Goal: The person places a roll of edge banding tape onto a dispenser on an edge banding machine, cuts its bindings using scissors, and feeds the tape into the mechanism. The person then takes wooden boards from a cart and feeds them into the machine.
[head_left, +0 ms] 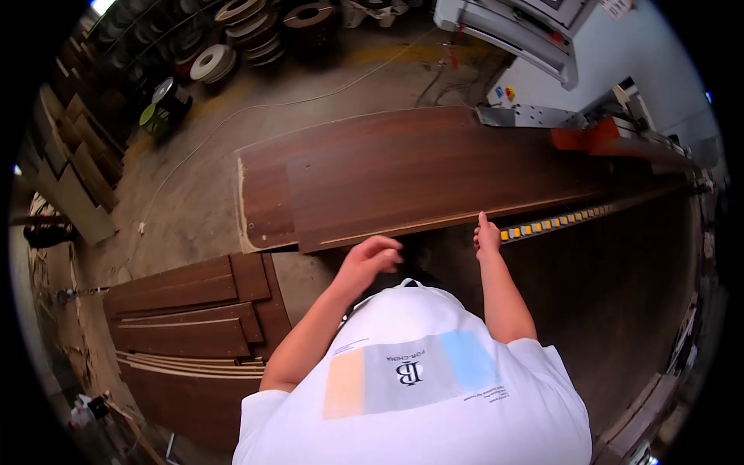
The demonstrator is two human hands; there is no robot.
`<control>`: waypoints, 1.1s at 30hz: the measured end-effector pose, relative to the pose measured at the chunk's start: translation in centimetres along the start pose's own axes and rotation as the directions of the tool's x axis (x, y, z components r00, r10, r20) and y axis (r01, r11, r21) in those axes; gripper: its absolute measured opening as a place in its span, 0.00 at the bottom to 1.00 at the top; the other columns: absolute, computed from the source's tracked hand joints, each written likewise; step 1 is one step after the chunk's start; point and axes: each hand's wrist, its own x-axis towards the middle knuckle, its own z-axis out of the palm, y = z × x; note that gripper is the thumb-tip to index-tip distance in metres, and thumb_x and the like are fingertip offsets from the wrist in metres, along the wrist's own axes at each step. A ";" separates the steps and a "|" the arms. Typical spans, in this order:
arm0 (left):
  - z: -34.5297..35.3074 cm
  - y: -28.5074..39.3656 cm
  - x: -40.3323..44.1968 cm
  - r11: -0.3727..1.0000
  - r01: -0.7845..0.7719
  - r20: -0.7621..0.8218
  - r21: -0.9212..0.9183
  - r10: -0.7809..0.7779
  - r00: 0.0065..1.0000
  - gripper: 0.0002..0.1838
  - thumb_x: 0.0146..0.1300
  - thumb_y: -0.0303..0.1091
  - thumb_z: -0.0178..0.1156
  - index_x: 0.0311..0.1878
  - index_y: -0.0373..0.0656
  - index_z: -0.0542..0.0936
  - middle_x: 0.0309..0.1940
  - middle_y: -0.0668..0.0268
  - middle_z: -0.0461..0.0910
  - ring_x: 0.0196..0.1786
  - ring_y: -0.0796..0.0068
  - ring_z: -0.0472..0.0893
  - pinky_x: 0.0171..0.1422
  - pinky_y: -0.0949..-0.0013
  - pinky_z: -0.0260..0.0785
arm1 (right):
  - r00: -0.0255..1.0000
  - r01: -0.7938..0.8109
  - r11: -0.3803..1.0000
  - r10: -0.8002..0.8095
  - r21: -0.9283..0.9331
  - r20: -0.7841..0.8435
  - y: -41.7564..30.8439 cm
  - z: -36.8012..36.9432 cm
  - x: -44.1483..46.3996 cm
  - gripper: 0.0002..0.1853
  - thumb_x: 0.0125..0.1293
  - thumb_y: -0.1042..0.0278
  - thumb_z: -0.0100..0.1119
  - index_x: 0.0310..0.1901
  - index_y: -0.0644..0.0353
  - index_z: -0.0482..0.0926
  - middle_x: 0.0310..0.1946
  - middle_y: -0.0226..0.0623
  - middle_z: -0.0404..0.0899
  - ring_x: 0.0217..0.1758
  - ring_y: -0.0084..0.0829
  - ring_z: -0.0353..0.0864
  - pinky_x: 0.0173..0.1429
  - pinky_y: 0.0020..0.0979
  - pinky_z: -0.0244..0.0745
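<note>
A long dark brown panel [418, 182] lies across the middle, on top of another brown board [263, 186] whose left end sticks out. My left hand [373, 257] is beside the panel's near edge, its fingers loosely bent and apart, with nothing visible in it. Farther right, my right hand [487, 235] is closed at the same edge, thumb at the rim and fingers curled below it. Just right of that hand runs a rail with yellow and grey rollers [554, 223].
Stacked brown boards [186, 325] lie at the lower left. A grey and white machine [511, 39] with a red part [589, 139] stands at the right. Edging rolls [213, 63] sit at the back. A thin cable crosses the floor, and more boards [81, 186] lean at far left.
</note>
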 end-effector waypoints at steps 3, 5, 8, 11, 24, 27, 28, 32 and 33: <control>5.2 9.1 -3.0 0.904 -0.424 0.389 -0.059 0.412 0.824 0.12 0.72 0.20 0.60 0.56 0.37 0.82 0.49 0.60 0.83 0.51 0.71 0.83 0.54 0.68 0.78 | 0.997 -0.009 0.998 0.014 -0.068 0.078 1.5 2.2 -1.9 0.24 0.73 0.39 0.64 0.34 0.54 0.76 0.20 0.23 0.72 0.16 0.17 0.66 0.19 0.22 0.54; 8.1 14.4 -4.7 0.639 -0.759 0.554 -0.123 0.679 0.482 0.11 0.71 0.23 0.61 0.54 0.38 0.84 0.46 0.55 0.87 0.45 0.61 0.85 0.46 0.64 0.76 | 0.988 0.002 0.993 0.017 -0.120 0.156 2.5 3.8 -3.3 0.24 0.73 0.38 0.63 0.32 0.51 0.75 0.19 0.21 0.70 0.15 0.15 0.65 0.19 0.21 0.53; 12.6 19.4 -7.9 0.479 -0.757 0.475 -0.445 0.843 0.254 0.05 0.72 0.28 0.60 0.47 0.40 0.83 0.38 0.57 0.85 0.31 0.63 0.80 0.35 0.64 0.69 | 0.968 0.037 0.975 0.019 -0.217 0.249 2.5 6.3 -6.1 0.23 0.74 0.39 0.62 0.33 0.51 0.76 0.19 0.20 0.71 0.15 0.15 0.64 0.19 0.21 0.54; 17.8 21.6 -13.0 0.387 -0.706 -0.055 -0.593 0.855 0.516 0.03 0.70 0.28 0.63 0.41 0.41 0.83 0.29 0.61 0.82 0.23 0.69 0.76 0.32 0.66 0.69 | 0.934 0.080 0.958 0.025 -0.275 0.357 3.3 8.3 -7.5 0.22 0.76 0.41 0.60 0.35 0.54 0.80 0.20 0.22 0.72 0.16 0.16 0.65 0.20 0.21 0.56; 16.2 19.0 -11.7 0.348 -0.475 0.246 -0.808 0.932 0.266 0.07 0.70 0.31 0.58 0.40 0.40 0.83 0.34 0.58 0.82 0.31 0.55 0.82 0.32 0.59 0.72 | 0.936 0.069 0.969 0.019 -0.237 0.352 4.0 10.0 -7.5 0.22 0.78 0.45 0.58 0.35 0.57 0.81 0.19 0.22 0.73 0.15 0.15 0.63 0.20 0.20 0.55; 16.3 18.0 -10.2 0.346 -0.582 0.307 -0.736 0.937 0.169 0.05 0.61 0.31 0.59 0.32 0.41 0.78 0.33 0.61 0.81 0.29 0.55 0.81 0.29 0.59 0.70 | 0.956 0.047 0.976 0.018 -0.215 0.291 3.0 8.4 -6.7 0.21 0.78 0.45 0.59 0.33 0.54 0.80 0.19 0.21 0.72 0.15 0.14 0.64 0.20 0.20 0.54; 16.4 18.0 -9.9 0.366 -0.591 0.344 -0.718 0.926 0.156 0.05 0.60 0.31 0.59 0.31 0.41 0.77 0.32 0.61 0.80 0.28 0.56 0.80 0.27 0.59 0.70 | 0.960 0.047 0.977 0.013 -0.207 0.281 3.0 7.8 -6.2 0.21 0.78 0.45 0.59 0.33 0.54 0.80 0.19 0.21 0.72 0.15 0.14 0.64 0.20 0.20 0.54; 16.1 18.6 -8.6 0.460 -0.607 0.523 -0.648 0.848 0.085 0.06 0.62 0.32 0.59 0.31 0.43 0.76 0.28 0.63 0.77 0.24 0.59 0.76 0.27 0.60 0.65 | 0.969 0.055 0.986 -0.014 -0.159 0.246 2.3 5.2 -3.6 0.21 0.78 0.45 0.60 0.32 0.53 0.79 0.19 0.20 0.73 0.16 0.14 0.64 0.20 0.20 0.54; 16.1 18.7 -8.1 0.483 -0.607 0.568 -0.631 0.820 0.062 0.07 0.66 0.33 0.59 0.32 0.44 0.76 0.26 0.63 0.75 0.24 0.61 0.74 0.27 0.62 0.63 | 0.973 0.057 0.987 -0.020 -0.151 0.232 2.2 4.5 -2.9 0.21 0.77 0.45 0.60 0.32 0.53 0.79 0.19 0.20 0.73 0.15 0.14 0.64 0.20 0.21 0.54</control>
